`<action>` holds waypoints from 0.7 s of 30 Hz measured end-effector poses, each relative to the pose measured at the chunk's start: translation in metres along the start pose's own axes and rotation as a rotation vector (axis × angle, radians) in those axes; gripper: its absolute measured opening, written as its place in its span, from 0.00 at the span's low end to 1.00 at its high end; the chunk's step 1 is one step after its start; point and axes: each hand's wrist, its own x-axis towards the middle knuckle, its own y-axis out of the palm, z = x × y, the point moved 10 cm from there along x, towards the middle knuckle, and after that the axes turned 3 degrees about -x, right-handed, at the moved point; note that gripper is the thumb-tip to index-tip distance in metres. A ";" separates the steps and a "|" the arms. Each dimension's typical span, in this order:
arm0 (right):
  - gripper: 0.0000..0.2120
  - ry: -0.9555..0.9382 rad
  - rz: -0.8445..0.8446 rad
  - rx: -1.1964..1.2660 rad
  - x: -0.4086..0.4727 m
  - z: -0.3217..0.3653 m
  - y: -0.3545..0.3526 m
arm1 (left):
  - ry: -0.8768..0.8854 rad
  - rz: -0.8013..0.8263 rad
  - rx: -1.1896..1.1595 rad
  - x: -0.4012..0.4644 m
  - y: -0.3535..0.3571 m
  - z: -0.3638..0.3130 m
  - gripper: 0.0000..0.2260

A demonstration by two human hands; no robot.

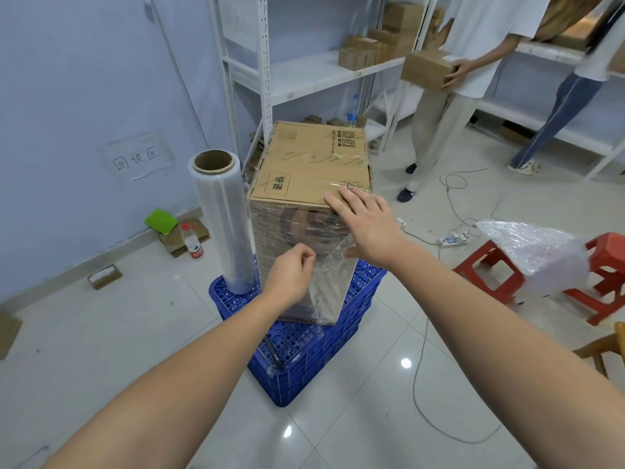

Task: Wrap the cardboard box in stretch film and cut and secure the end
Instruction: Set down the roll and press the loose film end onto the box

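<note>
Head view, looking down. Tall brown cardboard box (306, 184), printed, stands upright on a stack of blue perforated plastic crates (304, 353) on a tiled floor. Clear stretch film (324, 262) already clings around its side faces; glossy wrinkles show on the near face and over part of the top.

Roll of clear stretch film on a brown cardboard core (225, 225) stands upright on the crate just left of the box, touching or nearly so.

Left hand (291, 275): fingers curled, pinching the film's loose edge against the near face, low down. Right hand (363, 220): fingers spread flat, pressing on the top near corner, thumb down over the filmed side.

Handling, my judgement:
- Box looks stiff, square-edged; weight unknown. Standing tall on a narrow crate, it could tip if pushed high, so steady it from the top as now.
- Film is thin, soft, stretchy, self-clinging; it bunches and tears easily. Take it by the free edge, pulled taut, then smooth flat with the palm.
- Filmed faces are slippery; grip corners, not faces.

No cutting tool identifiable. Whether the film is already severed from the roll, I cannot tell.
</note>
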 end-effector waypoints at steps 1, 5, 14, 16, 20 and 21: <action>0.59 -0.005 -0.002 -0.001 0.000 0.001 0.000 | 0.031 0.008 -0.001 -0.002 0.003 -0.005 0.06; 0.58 -0.007 -0.011 -0.005 0.000 0.004 0.001 | 0.133 -0.024 0.235 -0.006 0.015 -0.033 0.23; 0.65 -0.004 0.003 -0.024 0.000 0.000 0.005 | 0.225 -0.086 0.257 0.010 0.005 -0.046 0.07; 0.65 -0.007 -0.005 -0.034 0.000 0.001 0.005 | 0.240 -0.067 0.271 0.013 0.000 -0.046 0.08; 0.64 -0.011 -0.017 -0.036 0.000 0.001 0.006 | 0.296 -0.020 0.319 0.019 -0.005 -0.052 0.10; 0.64 -0.011 -0.019 -0.032 0.000 0.001 0.006 | 0.312 0.002 0.332 0.019 -0.004 -0.053 0.10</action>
